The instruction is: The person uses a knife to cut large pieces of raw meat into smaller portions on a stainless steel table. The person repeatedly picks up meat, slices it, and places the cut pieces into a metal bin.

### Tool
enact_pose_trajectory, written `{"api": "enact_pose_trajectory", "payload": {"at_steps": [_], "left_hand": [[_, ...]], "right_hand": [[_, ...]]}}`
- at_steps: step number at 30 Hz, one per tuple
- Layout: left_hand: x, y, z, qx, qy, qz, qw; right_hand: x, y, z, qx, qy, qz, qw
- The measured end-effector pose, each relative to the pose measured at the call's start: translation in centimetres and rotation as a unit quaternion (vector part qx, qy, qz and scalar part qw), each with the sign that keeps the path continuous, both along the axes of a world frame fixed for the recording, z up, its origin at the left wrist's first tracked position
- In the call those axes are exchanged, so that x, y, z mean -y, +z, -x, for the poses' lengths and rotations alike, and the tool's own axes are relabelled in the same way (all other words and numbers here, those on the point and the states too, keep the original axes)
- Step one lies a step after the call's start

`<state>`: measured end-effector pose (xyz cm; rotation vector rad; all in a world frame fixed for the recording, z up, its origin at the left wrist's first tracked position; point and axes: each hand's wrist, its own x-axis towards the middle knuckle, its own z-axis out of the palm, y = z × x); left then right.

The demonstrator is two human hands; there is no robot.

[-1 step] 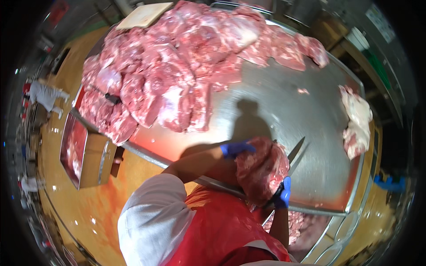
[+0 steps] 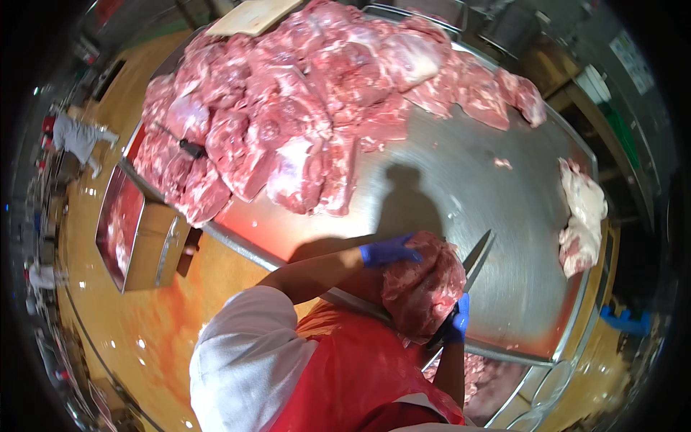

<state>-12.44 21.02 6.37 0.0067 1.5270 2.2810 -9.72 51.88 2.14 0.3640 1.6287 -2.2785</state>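
My left hand [image 2: 392,251], in a blue glove, grips the upper left side of a large piece of raw meat [image 2: 423,288]. The meat is at the near edge of the metal table, in front of my red apron. In my right hand [image 2: 458,320], also blue-gloved, is a knife [image 2: 478,250] held by its dark handle. Its blade points away from me over the table, just right of the meat, and a dark shadow lies beside it. The fingers of my left hand are partly hidden by the meat.
A big pile of raw meat [image 2: 288,137] covers the table's left and far side, with a dark-handled tool [image 2: 192,148] on it. A cutting board [image 2: 255,16] lies behind. A pale, fatty piece [image 2: 584,216] sits at right. Metal bin [image 2: 152,248] at left; a person [image 2: 75,140] beyond.
The view has shifted slightly, so the table and pile appear a little farther right. The piece of meat stays in my left hand and the knife in my right.
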Motion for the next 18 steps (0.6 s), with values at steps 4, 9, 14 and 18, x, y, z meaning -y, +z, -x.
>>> {"api": "enact_pose_trajectory", "payload": {"at_steps": [4, 9, 14, 18], "left_hand": [[0.2, 3.0, -2.6, -0.041, -0.046, 0.244, 0.968], [4.7, 0.5, -3.6, -0.108, 0.192, 0.378, 0.899], [6.6, -3.7, -4.6, -0.097, 0.197, 0.058, 0.974], [7.1, -2.2, -8.1, -0.037, 0.174, -0.191, 0.965]], "right_hand": [[-1.7, -6.7, 1.7, -0.072, 0.123, -0.002, 0.99], [4.3, -2.7, 2.7, -0.008, 0.028, 0.122, 0.992], [9.2, 0.4, 3.6, 0.119, 0.109, 0.125, 0.979], [10.7, -2.4, 3.3, 0.213, 0.145, 0.139, 0.956]]}}
